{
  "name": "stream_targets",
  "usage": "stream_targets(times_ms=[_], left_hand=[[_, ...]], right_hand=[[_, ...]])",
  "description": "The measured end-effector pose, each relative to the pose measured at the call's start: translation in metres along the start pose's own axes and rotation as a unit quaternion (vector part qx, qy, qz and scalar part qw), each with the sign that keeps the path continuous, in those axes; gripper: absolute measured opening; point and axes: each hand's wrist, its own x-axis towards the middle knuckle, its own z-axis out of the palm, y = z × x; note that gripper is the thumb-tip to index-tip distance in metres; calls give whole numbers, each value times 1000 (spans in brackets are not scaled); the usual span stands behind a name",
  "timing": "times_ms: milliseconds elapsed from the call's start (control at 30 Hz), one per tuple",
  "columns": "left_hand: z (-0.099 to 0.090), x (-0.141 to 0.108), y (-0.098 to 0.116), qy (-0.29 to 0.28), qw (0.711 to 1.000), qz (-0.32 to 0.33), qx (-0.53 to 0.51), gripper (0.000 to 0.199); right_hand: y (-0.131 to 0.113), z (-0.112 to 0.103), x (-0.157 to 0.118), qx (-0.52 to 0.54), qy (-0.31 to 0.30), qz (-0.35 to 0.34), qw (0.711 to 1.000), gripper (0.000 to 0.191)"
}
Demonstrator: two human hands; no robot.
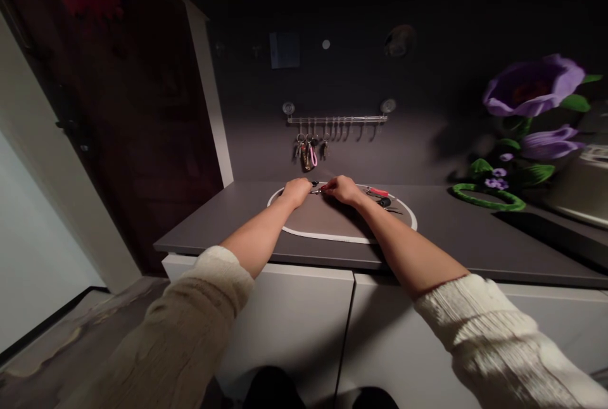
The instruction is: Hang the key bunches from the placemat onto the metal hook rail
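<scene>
Basically, both arms reach forward from rolled cream sleeves and converge over the far part of the oval mat [332, 224] on the bench [439, 225]. Left forearm slants inward; left hand [297, 192] is low over the mat's far left, back of the hand up, fingers curled under. Its grip is bent in, but the fingertips are hidden, so can't tell if it's clenched on anything. Right forearm comes in from the other side, longer visible run of bare skin; right hand [346, 190] is back up, fingers pointing left toward the other hand. Its grip is pinched on a small red item [325, 188], mostly covered by the fingers. Thin metal piece [315, 192] sits in the gap between the hands, close to the red item; can't tell if they're joined. Dark piece [314, 183] just beyond it. Hands near each other, not touching. Right of the right hand, on the mat: red-handled tool [379, 192], black-handled tool [384, 202]. Keys [308, 154] hang from the wall rack [338, 120] behind.
</scene>
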Motion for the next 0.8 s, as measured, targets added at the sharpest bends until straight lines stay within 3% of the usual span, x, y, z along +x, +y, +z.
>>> stream_targets(times_ms=[333, 500, 633, 800], left_hand=[[-4, -10, -4, 37, 999, 14, -30, 26], [-1, -6, -8, 99, 984, 6, -146, 21], [2, 0, -9, 133, 936, -24, -325, 18], [1, 0, -4, 90, 845, -63, -524, 13]], right_hand=[[2, 2, 3, -16, -14, 2, 1000, 9], [5, 1, 4, -28, -37, -13, 999, 10], [7, 4, 4, 26, -16, -3, 1000, 19], [5, 9, 5, 210, -20, 2, 978, 33]])
